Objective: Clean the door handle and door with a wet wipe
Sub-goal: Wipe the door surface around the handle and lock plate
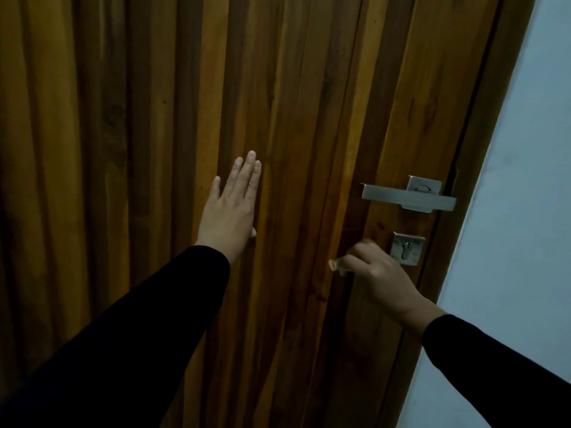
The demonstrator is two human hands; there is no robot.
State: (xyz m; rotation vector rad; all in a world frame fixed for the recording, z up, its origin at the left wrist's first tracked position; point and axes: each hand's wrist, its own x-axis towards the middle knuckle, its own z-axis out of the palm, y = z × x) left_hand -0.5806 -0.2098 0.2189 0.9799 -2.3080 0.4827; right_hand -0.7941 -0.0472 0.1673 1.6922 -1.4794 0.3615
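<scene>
Filling most of the frame is the wooden door (pixel 148 125), its vertical slats running in dark and amber bands from top to bottom. At centre right sits the door handle (pixel 408 197), a flat silver lever lying level, pointing toward the left of the frame from its square plate. Just below it is the keyhole plate (pixel 406 248), square and silver too.

Low at centre right, the right hand (pixel 375 274) is up against the door, just left of and below the keyhole plate, its fingers curled in. Something pale pokes out at the fingertips on the left side of that hand; it may be the wet wipe (pixel 335 264), but the light is dim and the patch is small, so I can't say for sure. The hand is apart from the lever, below it.

Over at the middle of the frame, the left hand (pixel 230 208) lies flat on the door, fingers straight and close together, pointing up, holding nothing. Its palm presses on a slat well left of the handle.

Both arms wear black sleeves (pixel 129 335), coming in from the lower corners. Along the right edge of the frame runs a pale blue-white wall (pixel 525 211), beside the dark door frame (pixel 482 149).
</scene>
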